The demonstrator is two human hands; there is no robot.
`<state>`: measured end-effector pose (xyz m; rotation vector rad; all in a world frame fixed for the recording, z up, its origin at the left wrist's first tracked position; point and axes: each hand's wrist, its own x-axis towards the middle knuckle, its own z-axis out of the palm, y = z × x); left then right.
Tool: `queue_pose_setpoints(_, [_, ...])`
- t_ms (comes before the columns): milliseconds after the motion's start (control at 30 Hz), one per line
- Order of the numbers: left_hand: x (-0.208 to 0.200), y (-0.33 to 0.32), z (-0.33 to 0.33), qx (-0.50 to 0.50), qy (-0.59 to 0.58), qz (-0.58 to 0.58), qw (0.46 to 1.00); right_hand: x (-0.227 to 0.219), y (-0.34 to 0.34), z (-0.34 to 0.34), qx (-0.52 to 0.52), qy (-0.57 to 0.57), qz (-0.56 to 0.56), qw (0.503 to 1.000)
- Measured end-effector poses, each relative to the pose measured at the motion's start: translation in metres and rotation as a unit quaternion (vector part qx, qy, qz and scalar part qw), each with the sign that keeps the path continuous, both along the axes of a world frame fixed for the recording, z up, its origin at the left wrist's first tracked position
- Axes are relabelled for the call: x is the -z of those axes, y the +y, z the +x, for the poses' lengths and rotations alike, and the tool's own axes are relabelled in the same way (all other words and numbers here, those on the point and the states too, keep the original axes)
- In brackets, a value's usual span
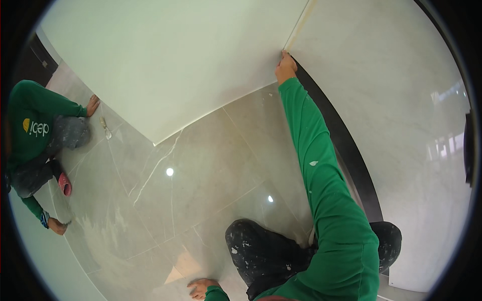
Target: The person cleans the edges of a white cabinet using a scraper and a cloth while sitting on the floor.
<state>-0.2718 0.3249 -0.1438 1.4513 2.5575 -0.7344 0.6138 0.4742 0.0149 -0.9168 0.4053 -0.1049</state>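
My right hand reaches far forward, arm stretched out, to the inner corner where the white wall meets the glossy grey wall. Its fingers are closed at the lower end of a yellowish strip running up that corner. Whatever sits between the fingertips is too small to make out. Beneath this hand begins the black baseboard along the grey wall. My left hand rests on the tiled floor at the bottom, fingers spread, beside a beige triangular patch.
At the left a co-worker in a green top sits on the floor, one hand by the white wall's edge. The other hand has a thin dark thing. A light-handled scraper lies between that person and the wall's corner.
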Motion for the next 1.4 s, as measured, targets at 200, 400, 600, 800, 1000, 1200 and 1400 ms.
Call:
queue_pose_setpoints(200, [0.042,-0.001,-0.006,-0.217,-0.103,0.218,0.946,-0.024,-0.023,0.006,-0.016,-0.002,0.003,1.000])
queue_pose_setpoints(400, [0.004,-0.001,0.011,-0.078,-0.016,0.013,0.997,-0.040,-0.028,-0.014,-0.119,0.051,-0.042,0.991])
queue_pose_setpoints(600, [-0.011,0.001,0.006,-0.004,0.018,-0.090,0.996,-0.063,-0.058,-0.033,-0.245,-0.009,-0.139,0.960])
queue_pose_setpoints(800, [-0.012,-0.002,0.001,-0.154,0.058,0.095,0.982,-0.101,-0.089,-0.073,-0.319,-0.045,-0.127,0.938])
queue_pose_setpoints(1000, [-0.042,0.001,0.009,-0.205,0.000,0.130,0.970,-0.141,-0.114,-0.105,-0.365,-0.031,-0.123,0.922])
queue_pose_setpoints(1200, [-0.046,-0.002,0.018,-0.261,-0.064,0.156,0.950,-0.171,-0.146,-0.147,-0.398,-0.046,-0.112,0.909])
queue_pose_setpoints(1400, [-0.038,0.003,0.021,-0.264,-0.089,0.175,0.944,-0.191,-0.158,-0.181,-0.434,-0.058,-0.083,0.895])
